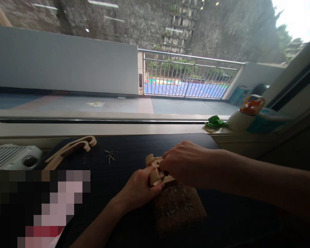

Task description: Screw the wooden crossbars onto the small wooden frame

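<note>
My left hand (142, 186) is closed around a pale wooden piece (155, 177) with rounded ends and small holes. Over that piece, my right hand (181, 162) is closed with its fingers bent down against it. A small dark part (166, 173) shows below the right fingers; what tool or fastener it belongs to is hidden. Just nearer to me lies a brown wooden block (181, 210), with many small metal pieces under a clear, shiny covering on top. Several thin metal screws or nails (109, 156) lie loose on the dark table (129, 148) to the left.
Curved wooden strips (72, 148) with hooked ends rest at the table's left. A white ribbed appliance (15, 156) stands beyond them. On the sill at right are a green cloth-like item (215, 122) and a white container with an orange handle (244, 117). Another person's blurred-out area is lower left.
</note>
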